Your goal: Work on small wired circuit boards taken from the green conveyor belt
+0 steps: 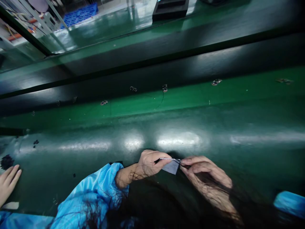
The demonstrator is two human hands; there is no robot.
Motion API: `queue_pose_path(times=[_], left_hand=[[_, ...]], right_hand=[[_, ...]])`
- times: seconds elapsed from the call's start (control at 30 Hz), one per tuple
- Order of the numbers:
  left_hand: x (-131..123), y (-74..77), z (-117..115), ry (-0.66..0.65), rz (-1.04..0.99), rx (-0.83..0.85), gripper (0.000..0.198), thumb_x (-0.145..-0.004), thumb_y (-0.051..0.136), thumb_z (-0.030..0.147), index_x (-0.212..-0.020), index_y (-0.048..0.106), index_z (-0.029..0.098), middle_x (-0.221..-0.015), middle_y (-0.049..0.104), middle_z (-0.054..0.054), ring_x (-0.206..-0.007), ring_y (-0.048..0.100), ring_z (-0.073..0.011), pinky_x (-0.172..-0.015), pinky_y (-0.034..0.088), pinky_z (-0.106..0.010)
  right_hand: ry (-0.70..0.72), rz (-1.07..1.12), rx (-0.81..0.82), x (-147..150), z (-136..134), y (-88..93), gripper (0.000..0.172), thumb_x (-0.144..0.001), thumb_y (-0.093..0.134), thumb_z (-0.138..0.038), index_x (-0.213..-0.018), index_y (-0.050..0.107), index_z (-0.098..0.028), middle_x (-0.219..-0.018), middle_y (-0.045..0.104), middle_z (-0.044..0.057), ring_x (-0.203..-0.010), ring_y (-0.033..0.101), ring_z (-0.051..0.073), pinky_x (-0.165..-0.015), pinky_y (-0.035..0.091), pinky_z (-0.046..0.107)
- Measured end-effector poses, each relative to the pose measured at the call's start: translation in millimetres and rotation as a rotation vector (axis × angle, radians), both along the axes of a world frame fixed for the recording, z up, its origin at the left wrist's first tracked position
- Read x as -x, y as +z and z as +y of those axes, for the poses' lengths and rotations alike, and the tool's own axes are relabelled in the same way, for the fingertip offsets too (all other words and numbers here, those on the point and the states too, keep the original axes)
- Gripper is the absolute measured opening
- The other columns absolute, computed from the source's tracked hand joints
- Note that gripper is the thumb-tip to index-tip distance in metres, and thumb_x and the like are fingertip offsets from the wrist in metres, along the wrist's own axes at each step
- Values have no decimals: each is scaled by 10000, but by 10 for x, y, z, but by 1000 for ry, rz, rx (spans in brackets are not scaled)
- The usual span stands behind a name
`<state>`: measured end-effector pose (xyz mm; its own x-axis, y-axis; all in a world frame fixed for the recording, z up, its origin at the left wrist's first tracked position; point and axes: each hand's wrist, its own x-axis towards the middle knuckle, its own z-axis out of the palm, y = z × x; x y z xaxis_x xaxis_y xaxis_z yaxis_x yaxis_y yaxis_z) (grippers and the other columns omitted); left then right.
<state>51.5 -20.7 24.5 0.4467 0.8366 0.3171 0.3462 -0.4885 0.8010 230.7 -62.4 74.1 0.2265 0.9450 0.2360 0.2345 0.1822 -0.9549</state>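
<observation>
My left hand [153,163] pinches a small flat grey piece [171,167] between thumb and forefinger. Along the top edge of that piece runs a thin black-and-white twisted strand [170,158]. At its right end, the fingertips of my right hand [206,173] are closed on the strand's end; exactly what lies between them is too small to make out. Both hands are just above the dark green worktop [95,190], near its front edge. A blue sleeve [92,187] covers my left forearm.
A co-worker's hand [9,183] rests at the left, near a heap of small black parts [7,162]. Small electronic assemblies, such as one with a wire [165,88], lie spaced along the bright green strip [143,103]. A black tray [170,9] sits at the back.
</observation>
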Motion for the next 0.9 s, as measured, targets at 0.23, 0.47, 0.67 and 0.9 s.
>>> queue_pose_path(times=[0.23,0.47,0.67,0.9], left_hand=[[18,-61,3,-41,169,33,399,-1035,436,453,-898,763,269,-764,804,62,-660,753,-71,-722,611,-124],[23,-44,0,-39,180,-3,342,-1027,481,393,-878,760,262,-739,797,60,-642,748,-78,-712,625,-127],[16,3,-1,-13,63,-24,255,-984,585,357,-873,771,223,-732,801,26,-614,748,-102,-695,616,-140],[-3,-7,-2,6,-24,-6,241,-976,600,349,-872,770,214,-769,811,14,-624,753,-108,-675,610,-145]], right_hand=[[23,-31,-2,-29,-18,-38,170,-626,706,-130,-598,591,-251,-739,671,-53,-651,664,73,-633,549,168],[32,-28,-1,-10,-1,1,169,-631,700,-126,-585,586,-242,-735,675,-45,-646,670,88,-608,562,182],[50,-21,-7,-22,-2,-14,171,-630,702,-124,-597,589,-249,-740,673,-52,-641,675,87,-600,569,183],[18,-15,18,-17,-20,-31,181,-620,715,-129,-563,583,-239,-731,681,-49,-634,677,94,-585,572,189]])
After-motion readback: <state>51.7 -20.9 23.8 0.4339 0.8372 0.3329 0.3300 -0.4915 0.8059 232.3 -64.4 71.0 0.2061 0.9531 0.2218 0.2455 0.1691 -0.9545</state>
